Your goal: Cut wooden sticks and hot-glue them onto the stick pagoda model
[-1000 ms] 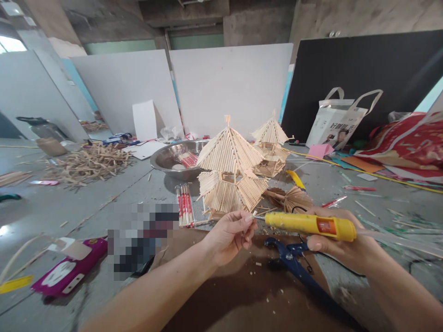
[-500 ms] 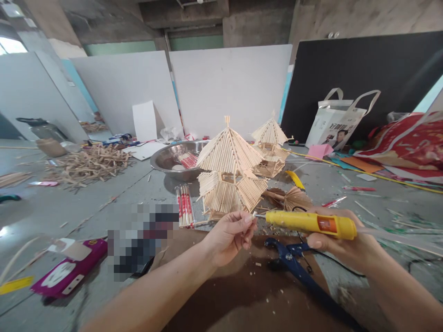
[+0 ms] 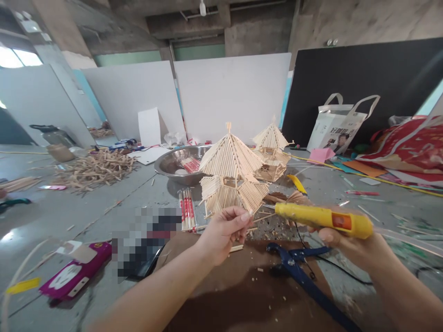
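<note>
My left hand [image 3: 230, 228] is closed in a pinch on a small pale piece of stick [image 3: 251, 213], mostly hidden by the fingertips. It is in front of the lower roof of a two-tiered pavilion model [image 3: 230, 159] built from thin wooden sticks. In my right hand [image 3: 341, 242] is a yellow hot glue gun [image 3: 321, 219], its nozzle pointing left, apart from the left fingertips. A clear glue stick [image 3: 408, 240] runs out of its back end. Below the glue gun, blue-handled cutters [image 3: 301, 272] lie on a brown board [image 3: 221, 286].
Behind stands a second stick pavilion [image 3: 272, 150]. A metal basin [image 3: 166, 168] holds packets, with packed sticks [image 3: 187, 210] in front. Left are a stick heap [image 3: 98, 168] and a purple case [image 3: 78, 269]. A white bag [image 3: 334, 127] and red bag [image 3: 404, 143] stand right.
The glue gun has moved right, and its nozzle has come away from the piece in my left fingers. My left hand has shifted slightly left, before the pavilion. The view has tilted up a little.
</note>
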A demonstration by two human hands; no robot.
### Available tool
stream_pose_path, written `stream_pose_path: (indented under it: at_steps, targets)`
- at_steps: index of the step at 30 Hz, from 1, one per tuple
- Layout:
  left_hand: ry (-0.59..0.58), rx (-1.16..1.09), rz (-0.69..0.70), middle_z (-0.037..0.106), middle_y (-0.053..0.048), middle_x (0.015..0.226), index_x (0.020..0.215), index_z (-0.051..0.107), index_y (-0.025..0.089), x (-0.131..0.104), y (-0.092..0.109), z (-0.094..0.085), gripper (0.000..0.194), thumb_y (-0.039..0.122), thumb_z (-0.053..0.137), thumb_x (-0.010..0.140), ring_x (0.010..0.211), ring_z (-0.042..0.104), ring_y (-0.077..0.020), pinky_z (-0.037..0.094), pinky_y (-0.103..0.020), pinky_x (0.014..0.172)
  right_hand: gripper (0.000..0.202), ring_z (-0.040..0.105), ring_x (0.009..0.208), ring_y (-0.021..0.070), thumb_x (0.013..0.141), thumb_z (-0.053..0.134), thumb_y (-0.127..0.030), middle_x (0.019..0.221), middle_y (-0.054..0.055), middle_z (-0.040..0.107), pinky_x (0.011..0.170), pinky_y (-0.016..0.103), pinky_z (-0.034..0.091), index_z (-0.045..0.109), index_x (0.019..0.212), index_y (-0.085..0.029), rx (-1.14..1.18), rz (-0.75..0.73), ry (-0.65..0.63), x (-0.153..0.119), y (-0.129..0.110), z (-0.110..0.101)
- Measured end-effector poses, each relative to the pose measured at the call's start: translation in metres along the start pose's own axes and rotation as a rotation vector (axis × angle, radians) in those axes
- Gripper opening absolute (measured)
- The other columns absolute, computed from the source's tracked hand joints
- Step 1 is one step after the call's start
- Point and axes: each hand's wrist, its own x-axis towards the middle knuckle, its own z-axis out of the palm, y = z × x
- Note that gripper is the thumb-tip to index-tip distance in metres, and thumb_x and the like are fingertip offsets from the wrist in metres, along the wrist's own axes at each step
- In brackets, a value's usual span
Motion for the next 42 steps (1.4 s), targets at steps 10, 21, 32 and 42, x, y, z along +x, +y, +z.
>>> stream_pose_path:
  at_steps: [10,21,32,42]
  targets:
    - [0.565,0.813,0.89,0.061,0.002,0.063,0.071,0.063,0.019,0.026,0.078,0.004,0.01,0.027,0.058,0.068,0.055,0.051,-0.0076,0.041,-0.021,0.055,0.031,0.045,0.04,0.0104,0.06,0.059,-0.05,0.051,-0.001,0.055,0.035,0.02,0.036,0.06,0.066,-0.021,0.179,0.174,0.173,-0.003,-0.001,0.004]
    - [0.85,1.328,0.906,0.062,-0.003,0.073,0.072,0.063,0.02,0.088,0.117,0.007,0.017,0.029,0.048,0.074,0.07,0.053,-0.014,0.037,-0.028,0.068,0.033,0.042,0.041,0.0113,0.057,0.06,-0.052,0.045,-0.002,0.048,0.036,0.022,0.033,0.058,0.067,-0.02,0.375,0.317,0.227,-0.005,0.004,0.009]
    - [0.874,1.439,0.786,0.063,-0.004,0.085,0.077,0.062,0.021,0.105,0.12,0.006,0.021,0.03,0.042,0.077,0.081,0.051,-0.0171,0.035,-0.03,0.074,0.035,0.04,0.039,0.01,0.058,0.059,-0.052,0.046,-0.001,0.049,0.033,0.021,0.029,0.059,0.066,-0.019,0.375,0.304,0.197,-0.005,-0.004,0.01]
    - [0.863,1.41,0.772,0.063,-0.005,0.086,0.079,0.062,0.02,0.109,0.12,0.005,0.021,0.031,0.043,0.076,0.08,0.052,-0.018,0.035,-0.031,0.072,0.034,0.039,0.039,0.012,0.06,0.058,-0.053,0.043,-0.002,0.046,0.035,0.024,0.03,0.059,0.07,-0.021,0.32,0.286,0.178,-0.006,0.001,0.01]
